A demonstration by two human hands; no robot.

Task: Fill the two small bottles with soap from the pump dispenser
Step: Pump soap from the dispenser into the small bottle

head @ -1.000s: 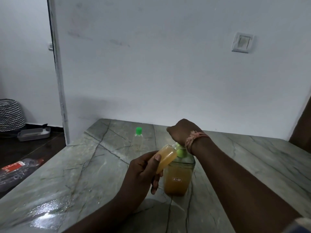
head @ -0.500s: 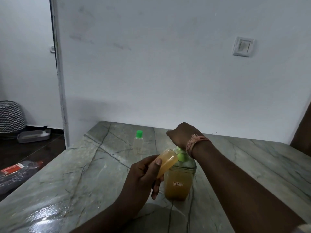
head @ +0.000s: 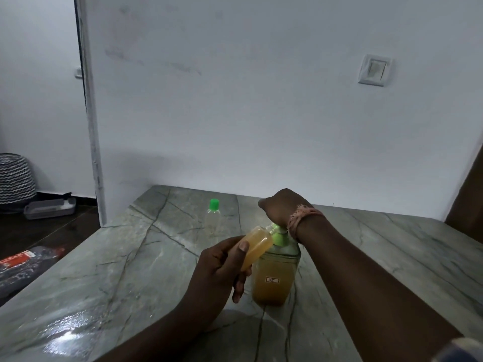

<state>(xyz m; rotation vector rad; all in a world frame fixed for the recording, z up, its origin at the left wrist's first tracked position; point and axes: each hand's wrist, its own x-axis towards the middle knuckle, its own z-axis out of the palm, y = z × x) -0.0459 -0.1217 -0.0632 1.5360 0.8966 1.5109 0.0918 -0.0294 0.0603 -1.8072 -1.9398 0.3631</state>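
Little has changed: the right hand (head: 281, 207) still presses the pump dispenser (head: 274, 273), the left hand (head: 222, 267) stays clamped on the nearly full small bottle (head: 257, 245); the capped bottle (head: 213, 218) at 11 o'clock on the counter (head: 104, 270) looks empty.

Head view, forward-down (close), over table (head: 109, 270)

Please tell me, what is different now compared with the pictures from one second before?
Almost nothing visibly changed. The left hand still holds the small bottle tilted at the pump dispenser spout, and the right hand stays on the pump head. The capped bottle behind stands where it was.
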